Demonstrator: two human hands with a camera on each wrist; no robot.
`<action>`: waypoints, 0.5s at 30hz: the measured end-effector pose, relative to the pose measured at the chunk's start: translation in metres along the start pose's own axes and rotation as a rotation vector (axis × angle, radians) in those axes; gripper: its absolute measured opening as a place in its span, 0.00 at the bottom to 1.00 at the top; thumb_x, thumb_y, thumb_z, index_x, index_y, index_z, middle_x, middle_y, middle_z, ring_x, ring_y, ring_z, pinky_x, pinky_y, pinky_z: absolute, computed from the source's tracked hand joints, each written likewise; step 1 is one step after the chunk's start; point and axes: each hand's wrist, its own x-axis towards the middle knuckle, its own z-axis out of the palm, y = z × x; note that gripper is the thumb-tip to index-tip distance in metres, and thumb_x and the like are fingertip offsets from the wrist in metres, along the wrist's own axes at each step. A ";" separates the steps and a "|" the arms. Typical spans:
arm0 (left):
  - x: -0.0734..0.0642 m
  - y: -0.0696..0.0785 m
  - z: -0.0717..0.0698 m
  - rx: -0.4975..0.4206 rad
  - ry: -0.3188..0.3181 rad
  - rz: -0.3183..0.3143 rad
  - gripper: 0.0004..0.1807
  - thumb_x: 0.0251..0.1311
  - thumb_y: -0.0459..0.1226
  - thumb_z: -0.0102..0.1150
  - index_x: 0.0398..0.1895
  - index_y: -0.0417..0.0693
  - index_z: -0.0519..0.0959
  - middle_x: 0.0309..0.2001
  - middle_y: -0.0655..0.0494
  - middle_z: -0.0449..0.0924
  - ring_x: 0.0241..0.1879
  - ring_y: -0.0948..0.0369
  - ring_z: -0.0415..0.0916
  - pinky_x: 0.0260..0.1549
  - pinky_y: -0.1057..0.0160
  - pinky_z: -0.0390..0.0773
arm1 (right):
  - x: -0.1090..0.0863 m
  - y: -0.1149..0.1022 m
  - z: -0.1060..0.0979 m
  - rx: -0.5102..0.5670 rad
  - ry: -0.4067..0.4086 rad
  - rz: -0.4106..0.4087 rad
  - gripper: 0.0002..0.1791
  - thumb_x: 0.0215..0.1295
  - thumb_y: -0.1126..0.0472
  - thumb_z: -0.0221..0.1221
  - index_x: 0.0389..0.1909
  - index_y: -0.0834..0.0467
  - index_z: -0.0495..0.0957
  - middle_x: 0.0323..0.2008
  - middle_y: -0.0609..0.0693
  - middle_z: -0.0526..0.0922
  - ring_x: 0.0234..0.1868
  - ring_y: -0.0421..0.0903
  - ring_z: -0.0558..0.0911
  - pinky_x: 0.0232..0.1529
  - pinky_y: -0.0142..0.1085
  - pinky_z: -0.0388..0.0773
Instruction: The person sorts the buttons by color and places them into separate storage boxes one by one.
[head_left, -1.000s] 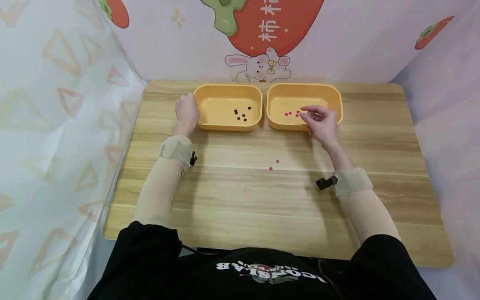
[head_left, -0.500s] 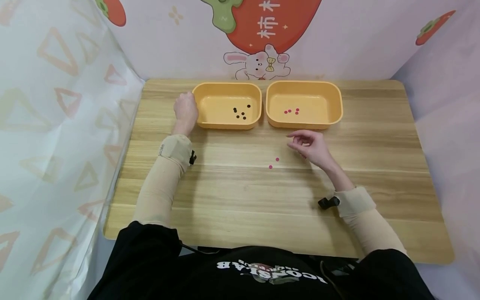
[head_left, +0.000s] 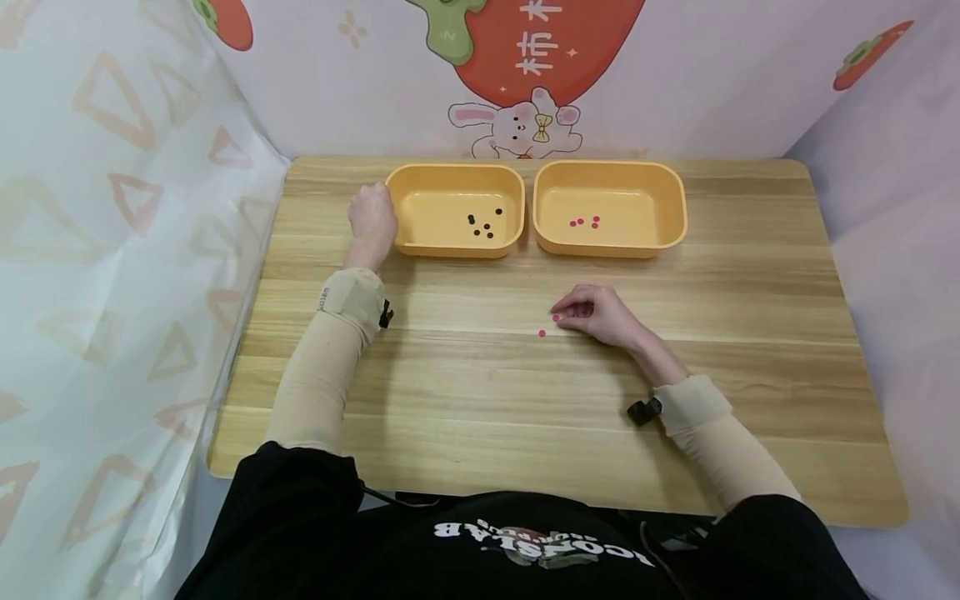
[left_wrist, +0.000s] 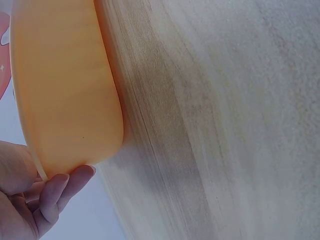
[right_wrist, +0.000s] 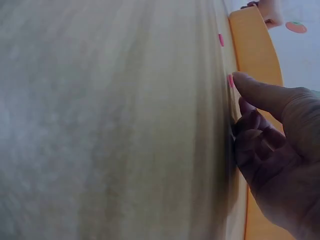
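At the left end of the left orange-yellow tray [head_left: 459, 250], my left hand [head_left: 372, 218] grips the rim, with bent fingers [left_wrist: 54, 194] against the outside wall in the left wrist view. My right hand [head_left: 597, 315] is low over the table, its thumb and forefinger tips apart on either side of a small pink disc [head_left: 556, 317]. From the right wrist, the thumb tip is right at that disc [right_wrist: 230, 81]. Another pink disc [head_left: 542, 333] lies on the wood just to the left and nearer the body.
Several small black discs [head_left: 487, 227] lie in the left tray. In the right tray [head_left: 611, 252] are several pink discs [head_left: 581, 222]. Both trays stand side by side along the back of the wooden table [head_left: 480, 417], before a printed backdrop [head_left: 675, 83].
The right hand has come out of the right tray, moving left and toward the body to the pink discs on the table. The left hand stays at its tray.
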 end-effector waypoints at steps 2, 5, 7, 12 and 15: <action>0.000 0.001 0.000 0.003 -0.001 0.000 0.15 0.79 0.25 0.49 0.59 0.26 0.81 0.56 0.29 0.87 0.58 0.35 0.88 0.56 0.42 0.92 | 0.001 0.002 0.001 -0.017 0.011 -0.018 0.08 0.65 0.68 0.76 0.44 0.61 0.94 0.37 0.57 0.91 0.32 0.40 0.77 0.32 0.25 0.71; -0.001 0.003 0.000 0.011 0.007 0.001 0.15 0.78 0.25 0.48 0.58 0.25 0.81 0.56 0.29 0.87 0.57 0.35 0.88 0.56 0.42 0.92 | 0.002 0.005 0.003 -0.020 0.026 -0.036 0.06 0.65 0.68 0.76 0.42 0.61 0.94 0.37 0.58 0.91 0.31 0.39 0.76 0.32 0.25 0.70; 0.000 0.003 0.000 0.017 0.007 -0.001 0.15 0.79 0.25 0.48 0.58 0.25 0.81 0.56 0.29 0.87 0.57 0.36 0.88 0.56 0.42 0.92 | 0.002 0.006 0.003 -0.015 0.027 -0.035 0.05 0.65 0.68 0.76 0.40 0.60 0.94 0.37 0.57 0.91 0.31 0.39 0.76 0.32 0.25 0.69; 0.000 0.004 0.000 0.029 -0.013 -0.008 0.16 0.79 0.24 0.47 0.60 0.26 0.80 0.57 0.29 0.87 0.58 0.36 0.88 0.57 0.42 0.92 | 0.002 0.006 0.004 -0.028 0.018 -0.004 0.03 0.64 0.69 0.76 0.38 0.62 0.93 0.36 0.57 0.90 0.31 0.40 0.76 0.32 0.25 0.69; 0.000 0.003 0.000 0.032 -0.019 -0.012 0.16 0.78 0.23 0.46 0.60 0.26 0.80 0.57 0.29 0.87 0.59 0.36 0.87 0.57 0.42 0.91 | 0.002 0.006 0.005 -0.044 0.015 0.010 0.03 0.65 0.69 0.76 0.38 0.61 0.92 0.35 0.57 0.89 0.32 0.41 0.76 0.33 0.26 0.70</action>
